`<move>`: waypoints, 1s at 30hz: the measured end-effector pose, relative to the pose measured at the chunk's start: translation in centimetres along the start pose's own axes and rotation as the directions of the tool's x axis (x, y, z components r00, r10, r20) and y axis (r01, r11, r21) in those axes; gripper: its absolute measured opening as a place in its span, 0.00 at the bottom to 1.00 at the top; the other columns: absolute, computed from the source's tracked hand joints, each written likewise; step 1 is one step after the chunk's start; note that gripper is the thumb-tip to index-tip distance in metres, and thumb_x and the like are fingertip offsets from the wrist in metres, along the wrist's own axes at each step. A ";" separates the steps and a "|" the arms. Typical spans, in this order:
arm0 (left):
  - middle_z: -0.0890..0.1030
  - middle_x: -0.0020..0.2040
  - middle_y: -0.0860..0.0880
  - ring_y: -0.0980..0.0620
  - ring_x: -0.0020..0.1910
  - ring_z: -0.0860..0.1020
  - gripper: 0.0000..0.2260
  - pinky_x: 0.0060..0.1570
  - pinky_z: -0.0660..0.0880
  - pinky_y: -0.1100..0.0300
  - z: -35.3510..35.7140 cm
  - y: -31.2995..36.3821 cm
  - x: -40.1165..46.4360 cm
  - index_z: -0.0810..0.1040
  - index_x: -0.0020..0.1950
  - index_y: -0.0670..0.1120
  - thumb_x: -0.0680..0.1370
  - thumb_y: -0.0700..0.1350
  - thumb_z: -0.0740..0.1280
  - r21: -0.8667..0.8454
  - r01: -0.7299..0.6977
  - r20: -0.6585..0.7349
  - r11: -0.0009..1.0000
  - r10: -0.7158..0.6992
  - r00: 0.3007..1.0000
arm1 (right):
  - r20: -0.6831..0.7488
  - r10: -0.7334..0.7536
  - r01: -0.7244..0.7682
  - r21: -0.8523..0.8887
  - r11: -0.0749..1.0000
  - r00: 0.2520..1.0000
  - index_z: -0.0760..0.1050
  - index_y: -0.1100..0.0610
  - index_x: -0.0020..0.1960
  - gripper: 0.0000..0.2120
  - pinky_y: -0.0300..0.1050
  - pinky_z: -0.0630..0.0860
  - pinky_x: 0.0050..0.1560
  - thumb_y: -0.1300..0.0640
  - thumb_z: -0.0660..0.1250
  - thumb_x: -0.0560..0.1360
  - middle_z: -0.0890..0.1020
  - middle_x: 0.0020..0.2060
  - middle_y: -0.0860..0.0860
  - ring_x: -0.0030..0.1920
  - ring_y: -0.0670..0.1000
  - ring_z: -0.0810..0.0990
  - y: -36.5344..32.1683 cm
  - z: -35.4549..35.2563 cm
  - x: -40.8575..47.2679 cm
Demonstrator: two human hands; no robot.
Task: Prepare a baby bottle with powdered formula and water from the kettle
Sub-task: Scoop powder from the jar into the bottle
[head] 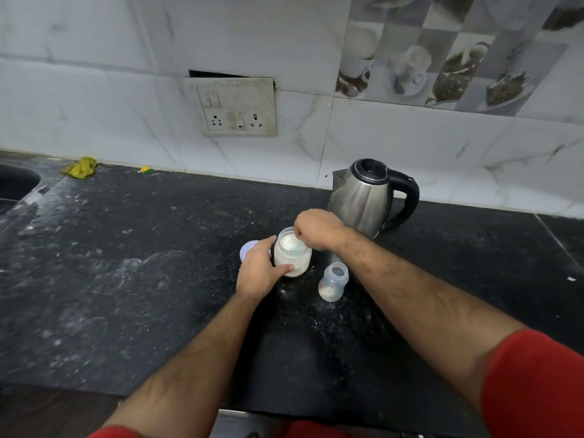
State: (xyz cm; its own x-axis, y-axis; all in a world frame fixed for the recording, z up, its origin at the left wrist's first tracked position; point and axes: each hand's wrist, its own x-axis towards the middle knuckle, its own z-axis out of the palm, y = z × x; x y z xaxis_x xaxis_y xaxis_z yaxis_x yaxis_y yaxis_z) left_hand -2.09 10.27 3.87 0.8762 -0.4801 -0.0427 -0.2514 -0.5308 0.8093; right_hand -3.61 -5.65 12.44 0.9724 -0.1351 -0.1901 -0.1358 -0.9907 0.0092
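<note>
Near the middle of the frame, the left hand (pixel 259 267) was wrapped around the powder jar (pixel 292 256), thumb across its front. The right hand (pixel 316 229) hovered over the jar's open mouth, fingers curled and pinching a pale scoop (pixel 295 247) dipped into the white powder. No writing was readable. Just right, the uncapped baby bottle (pixel 332 282) held some powder; the kettle (pixel 368 197) stood behind, lid shut.

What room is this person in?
Most likely a home kitchen. There is a dark stone counter with a steel electric kettle on it, a tiled wall with a switch and socket plate behind, and what looks like a sink edge at far left.
</note>
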 end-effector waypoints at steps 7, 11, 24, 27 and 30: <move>0.80 0.54 0.59 0.57 0.52 0.77 0.24 0.48 0.74 0.55 0.0 -0.1 -0.1 0.75 0.65 0.55 0.71 0.47 0.76 0.002 -0.021 0.017 1.000 0.021 1.000 | 0.100 -0.047 0.060 -0.127 0.990 0.994 0.77 0.57 0.38 0.08 0.49 0.78 0.43 0.66 0.64 0.73 0.77 0.35 0.50 0.41 0.55 0.78 -0.6 1.1 0.6; 0.80 0.54 0.59 0.56 0.53 0.77 0.24 0.49 0.73 0.55 0.0 -0.2 0.0 0.75 0.66 0.55 0.71 0.47 0.76 0.002 -0.009 0.016 1.000 0.009 1.000 | -0.057 -0.042 0.041 -0.013 0.999 0.997 0.82 0.53 0.49 0.09 0.49 0.76 0.44 0.60 0.63 0.78 0.78 0.48 0.50 0.48 0.55 0.80 0.6 1.3 0.5; 0.80 0.44 0.56 0.57 0.41 0.79 0.15 0.48 0.79 0.56 1.4 -2.1 -2.9 0.79 0.60 0.50 0.74 0.48 0.73 -0.094 0.004 -0.086 0.996 -0.012 0.996 | -0.146 0.524 -0.326 0.637 0.699 0.839 0.77 0.55 0.41 0.10 0.51 0.76 0.44 0.56 0.59 0.78 0.81 0.36 0.48 0.42 0.54 0.79 5.1 3.4 -6.5; 0.81 0.43 0.55 0.58 0.37 0.78 0.12 0.46 0.78 0.61 2.9 -2.1 -4.4 0.80 0.58 0.50 0.75 0.47 0.72 -0.125 -0.024 0.000 0.992 0.024 1.000 | -0.162 0.590 -0.356 0.663 0.659 0.791 0.70 0.59 0.37 0.14 0.50 0.68 0.40 0.56 0.56 0.79 0.75 0.32 0.52 0.39 0.57 0.75 5.2 4.8 -9.2; 0.81 0.46 0.55 0.59 0.41 0.79 0.13 0.49 0.76 0.63 4.6 -1.5 -5.3 0.80 0.59 0.50 0.75 0.47 0.73 -0.131 -0.038 0.062 0.991 0.047 0.997 | -0.156 0.616 -0.367 0.682 0.633 0.772 0.66 0.58 0.32 0.18 0.52 0.67 0.39 0.55 0.60 0.79 0.72 0.28 0.51 0.36 0.56 0.73 5.1 6.3 -11.4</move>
State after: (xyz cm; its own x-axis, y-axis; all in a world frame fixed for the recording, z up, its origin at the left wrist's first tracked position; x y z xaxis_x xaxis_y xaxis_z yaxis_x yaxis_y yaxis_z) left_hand -8.28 10.41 0.18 0.8362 -0.5469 -0.0412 -0.2287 -0.4160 0.8801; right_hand -16.60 -9.06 8.51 0.6965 -0.7175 0.0125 -0.5720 -0.5656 -0.5940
